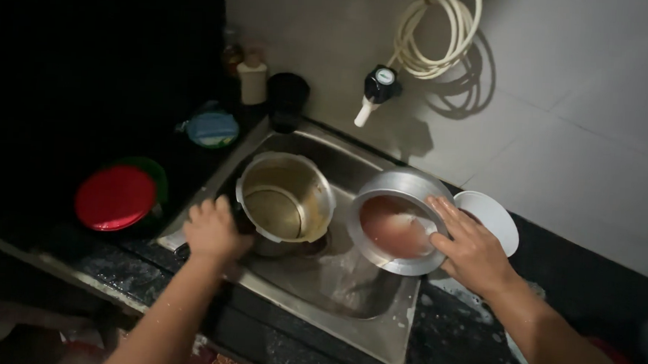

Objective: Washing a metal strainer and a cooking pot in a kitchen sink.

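Head view: I take the stainless steel sink (375, 332) as landmark. Inside it, at left, stands a round metal cooking pot (286, 197), mouth upward. My left hand (213, 230) is closed over what appears to be the pot's dark handle at the sink's left rim; that grip looks fully wrapped, the handle mostly hidden. At the sink's right, my right hand (470, 249) holds a round metal bowl (398, 221) of reddish liquid, fingers hooked over its rim. A white round plate (493, 217) lies just right of it. On the dark bench left of the sink sits a red round lid (115, 198).
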